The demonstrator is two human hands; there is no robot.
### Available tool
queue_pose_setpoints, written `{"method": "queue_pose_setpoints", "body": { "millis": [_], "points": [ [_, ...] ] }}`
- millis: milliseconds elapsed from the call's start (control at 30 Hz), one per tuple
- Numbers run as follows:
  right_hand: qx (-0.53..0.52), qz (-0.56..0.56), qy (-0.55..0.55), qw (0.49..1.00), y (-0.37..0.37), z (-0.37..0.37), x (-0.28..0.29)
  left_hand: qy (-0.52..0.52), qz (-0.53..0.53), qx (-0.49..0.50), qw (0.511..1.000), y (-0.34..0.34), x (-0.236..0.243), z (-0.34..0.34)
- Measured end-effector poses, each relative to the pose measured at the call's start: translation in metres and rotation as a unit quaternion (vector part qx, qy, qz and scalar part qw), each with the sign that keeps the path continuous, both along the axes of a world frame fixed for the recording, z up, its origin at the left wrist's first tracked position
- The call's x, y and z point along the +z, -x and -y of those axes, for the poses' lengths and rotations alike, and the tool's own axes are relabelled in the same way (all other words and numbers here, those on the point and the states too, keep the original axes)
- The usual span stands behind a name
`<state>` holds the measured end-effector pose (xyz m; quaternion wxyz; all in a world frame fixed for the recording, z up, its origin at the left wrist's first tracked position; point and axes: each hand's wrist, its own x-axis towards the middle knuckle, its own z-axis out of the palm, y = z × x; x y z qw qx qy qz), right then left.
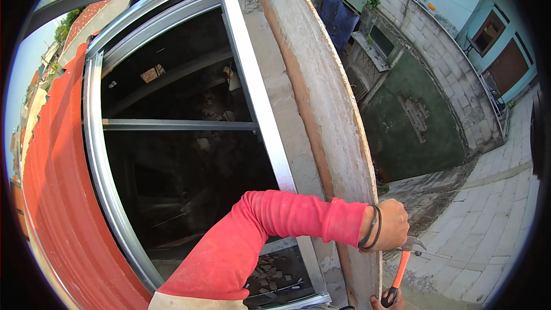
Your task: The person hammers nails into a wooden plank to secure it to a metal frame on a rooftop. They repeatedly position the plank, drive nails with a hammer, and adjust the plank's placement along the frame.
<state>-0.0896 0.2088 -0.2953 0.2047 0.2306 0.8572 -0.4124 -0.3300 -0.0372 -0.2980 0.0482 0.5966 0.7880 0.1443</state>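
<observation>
My left arm, in a red sleeve, reaches across to the right over a long weathered whitish board (321, 92) standing on edge. Beyond the board's outer edge, my left hand (388, 225) is closed; what its fingers hold is hidden. Two dark bands circle its wrist. Close below it is a claw hammer (400, 270) with a metal head and an orange and black handle. At the lower edge my right hand (392, 303), only partly in view, grips the black end of that handle. The hammer head lies just under my left hand.
A silver metal frame (258, 97) surrounds a dark opening with a crossbar (178, 125) and rubble below. Red corrugated roofing (57, 189) lies left. Past the board is a drop to a greenish yard (407, 120), bounded by a grey block wall (442, 40).
</observation>
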Motion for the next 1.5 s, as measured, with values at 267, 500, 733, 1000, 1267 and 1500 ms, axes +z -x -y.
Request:
{"method": "queue_pose_setpoints", "body": {
  "millis": [267,500,733,1000,1267,1500],
  "points": [
    [0.037,0.095,0.062,0.993,0.027,-0.022,0.002,-0.087,-0.018,0.027,0.996,-0.007,-0.005,0.011],
    [-0.013,0.066,0.169,0.983,0.048,-0.034,-0.038,-0.069,-0.002,0.018,0.997,-0.002,0.006,0.018],
    [0.143,0.073,0.09,0.983,0.096,0.004,-0.045,-0.029,0.015,0.01,0.999,0.001,0.011,0.023],
    [0.207,0.03,0.058,0.976,0.11,0.015,-0.05,-0.028,0.02,0.019,0.999,0.003,0.006,0.022],
    [0.165,0.022,0.032,0.986,0.099,0.016,-0.044,-0.025,0.029,0.029,0.999,0.004,0.002,0.02],
    [0.081,0.154,0.001,0.985,0.047,-0.021,0.0,-0.03,0.02,0.036,0.999,0.001,-0.008,0.019]
  ]
}}
